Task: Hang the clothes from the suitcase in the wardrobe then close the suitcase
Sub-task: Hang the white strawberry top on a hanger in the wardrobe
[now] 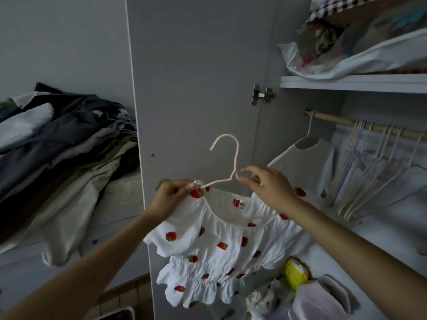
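Open wardrobe (261, 54) at right, door swung left, wooden rail (360, 125) running left to right with one white garment (298, 158) and empty hangers (369, 172) hung on it. Heap of clothes (57, 144) far left. White strawberry-print dress (215, 243) held mid-frame before the door, long axis vertical, neckline up, hem down. Pink hanger (227, 158) in neckline, hook up, tip curling left. Left hand (172, 196) pinching dress shoulder over hanger arm. Right hand (268, 185) fingers loosely curled at hanger neck, grip unclear.

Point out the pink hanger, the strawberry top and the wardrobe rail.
pink hanger (236, 158), head view, on its upright neck below the hook.
strawberry top (215, 239), head view, on the white front panel.
wardrobe rail (335, 118), head view, on the bare wooden stretch near its left end.
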